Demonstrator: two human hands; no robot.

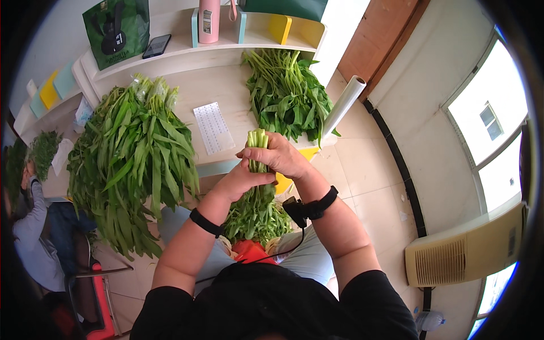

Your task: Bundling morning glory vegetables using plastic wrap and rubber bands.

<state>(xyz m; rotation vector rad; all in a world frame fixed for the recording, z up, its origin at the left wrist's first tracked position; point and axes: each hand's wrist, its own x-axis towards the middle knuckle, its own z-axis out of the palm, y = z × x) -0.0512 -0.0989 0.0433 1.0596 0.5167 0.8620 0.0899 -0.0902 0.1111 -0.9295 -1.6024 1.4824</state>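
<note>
Both my hands are wrapped round a bunch of leafy green vegetable stems (pixel 258 139), its pale cut ends pointing up. My right hand (pixel 283 157) grips the stems near the top, thumb across the front. My left hand (pixel 241 180) closes round them just below, from the left. The bunch's leaves hang down over my lap, where they run into other greens (pixel 258 218). On the desk to the left lies a big heap of leafy greens (pixel 136 158), its stem ends in clear wrap, its leaves drooping over the edge. Loose greens (pixel 286 90) lie at the back right.
A sheet of small labels (pixel 213 128) lies on the desk (pixel 209 85). A roll of clear film (pixel 343 107) stands at the right corner. The shelf holds a phone (pixel 157 46), a pink bottle (pixel 209 22) and a green bag (pixel 117 34). Another person (pixel 37 238) sits at far left.
</note>
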